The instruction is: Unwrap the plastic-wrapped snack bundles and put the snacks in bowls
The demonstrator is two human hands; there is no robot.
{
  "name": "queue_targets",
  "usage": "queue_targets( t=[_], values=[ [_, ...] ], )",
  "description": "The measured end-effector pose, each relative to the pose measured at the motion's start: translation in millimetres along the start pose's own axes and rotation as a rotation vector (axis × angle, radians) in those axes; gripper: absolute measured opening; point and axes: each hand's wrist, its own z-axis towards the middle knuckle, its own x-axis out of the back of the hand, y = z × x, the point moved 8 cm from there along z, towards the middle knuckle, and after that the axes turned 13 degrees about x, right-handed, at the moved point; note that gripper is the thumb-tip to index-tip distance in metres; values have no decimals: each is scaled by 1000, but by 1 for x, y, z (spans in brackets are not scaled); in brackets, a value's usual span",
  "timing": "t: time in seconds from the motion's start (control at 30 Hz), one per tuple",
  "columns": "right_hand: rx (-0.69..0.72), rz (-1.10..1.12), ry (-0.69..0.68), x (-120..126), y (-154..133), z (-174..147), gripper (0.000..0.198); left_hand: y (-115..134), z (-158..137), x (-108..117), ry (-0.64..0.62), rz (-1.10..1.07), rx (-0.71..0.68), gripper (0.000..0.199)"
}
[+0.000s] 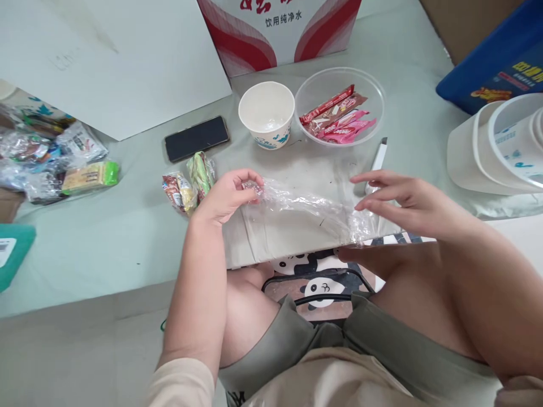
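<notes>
A crumpled length of clear plastic wrap [309, 204] stretches across the table's near edge. My left hand [233, 195] pinches its left end between thumb and fingers. Over the other end hovers my right hand [394, 198], fingers apart; whether its fingertips touch the plastic I cannot tell. Just behind those fingers lies a white box cutter [379, 158], partly covered by them. Beside my left wrist are small wrapped snacks [186, 183]. Farther back stand a white paper cup [267, 113] and a clear round bowl [375, 121] with several red, brown and pink wrapped bars.
A black phone [197, 138] lies behind the snacks. Large white boxes [169, 68] stand at the back. Packaged items [38, 164] pile up at the far left. White buckets [470, 152] and a blue package [487, 73] are on the right.
</notes>
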Motion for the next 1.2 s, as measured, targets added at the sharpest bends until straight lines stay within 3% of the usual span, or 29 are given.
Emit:
queue_targets(
  t=[0.07,0.13,0.17,0.23,0.3,0.37,0.43,0.53,0.6,0.67,0.73,0.8,0.93,1.07,1.2],
  values=[
    [9,40,160,4,-4,4,26,0,-2,-12,-105,66,-21,22],
    [6,204,210,-8,-5,15,28,5,-6,-24,-215,105,-82,20],
    [0,312,163,-22,-6,22,37,8,-9,-30,-260,119,-112,20],
    [-41,506,-62,-62,-10,34,50,14,-12,-37,-312,149,-164,23],
    [-108,595,-339,-101,-17,35,40,19,-12,-38,-293,173,-217,29],
    [-172,592,-540,-127,-22,27,28,24,-9,-30,-209,204,-284,39],
    [-210,581,-630,-140,-24,18,29,26,-4,-17,-83,253,-356,49],
    [-219,591,-626,-143,-25,12,30,32,-6,4,224,360,-507,57],
    [-235,585,-566,-139,-23,14,36,44,-25,10,480,410,-696,48],
    [-237,570,-504,-132,-23,17,37,55,-51,-2,601,424,-896,29],
    [-186,551,-464,-124,-27,22,34,58,-57,-33,386,500,-911,15],
    [-84,544,-445,-116,-36,25,29,52,-57,-65,113,547,-835,15],
    [29,559,-337,-97,-43,28,23,22,-41,-100,-267,443,-456,35],
    [82,521,-266,-88,-42,29,16,3,-28,-110,-370,201,-227,41],
    [102,466,-210,-81,-39,30,43,3,-19,-104,-281,65,-189,31]
  ],
)
